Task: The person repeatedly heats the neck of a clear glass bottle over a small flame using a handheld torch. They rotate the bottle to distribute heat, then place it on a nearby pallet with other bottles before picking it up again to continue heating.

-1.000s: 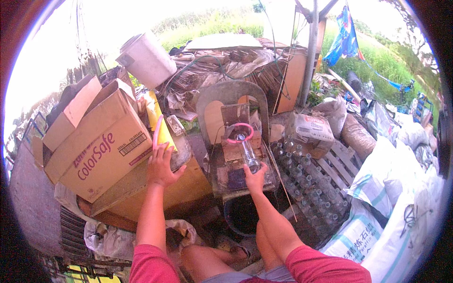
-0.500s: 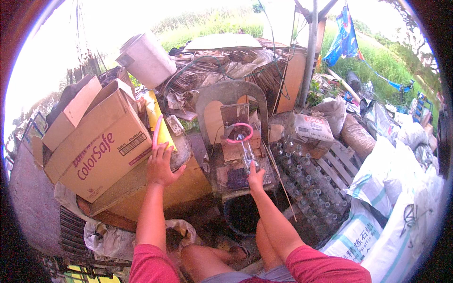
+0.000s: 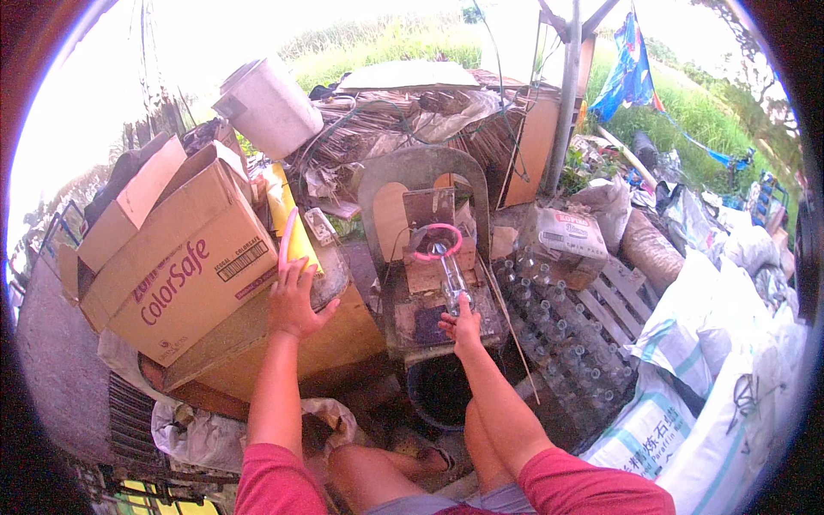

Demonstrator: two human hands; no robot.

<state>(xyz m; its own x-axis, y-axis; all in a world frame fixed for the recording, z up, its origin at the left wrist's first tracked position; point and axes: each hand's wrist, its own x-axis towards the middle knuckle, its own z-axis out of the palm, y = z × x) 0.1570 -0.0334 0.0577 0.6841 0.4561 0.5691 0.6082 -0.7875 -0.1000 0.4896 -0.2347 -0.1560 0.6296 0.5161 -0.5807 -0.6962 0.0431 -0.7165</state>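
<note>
A clear glass bottle [image 3: 453, 285] lies tilted on a dark chair-like frame [image 3: 372, 193], its neck end at a pink ring [image 3: 439, 243]. My right hand [image 3: 465, 330] is at the near end of the bottle. One digit touches the glass, and the others are spread out to the left, loosened from it. On the left, my left hand [image 3: 296, 302] rests on the edge of a wooden box [image 3: 275, 352] with its thumb stretched out. Its fingertips touch the lower end of a curved pink strip [image 3: 287, 236], beside a yellow tube [image 3: 299, 249].
A large cardboard box [image 3: 176, 262] leans at the left; a white bucket [image 3: 273, 112] tips behind it. Several clear glass bottles [image 3: 562, 330] stand right of the frame, near white sacks [image 3: 730, 403]. A black bucket [image 3: 438, 395] sits below the frame. A thin stick [image 3: 513, 339] slants alongside.
My right hand has loosened from around the bottle's near end, with its fingers now spread to the left. The bottle and pink ring stay nearly in place. My left hand has hardly moved.
</note>
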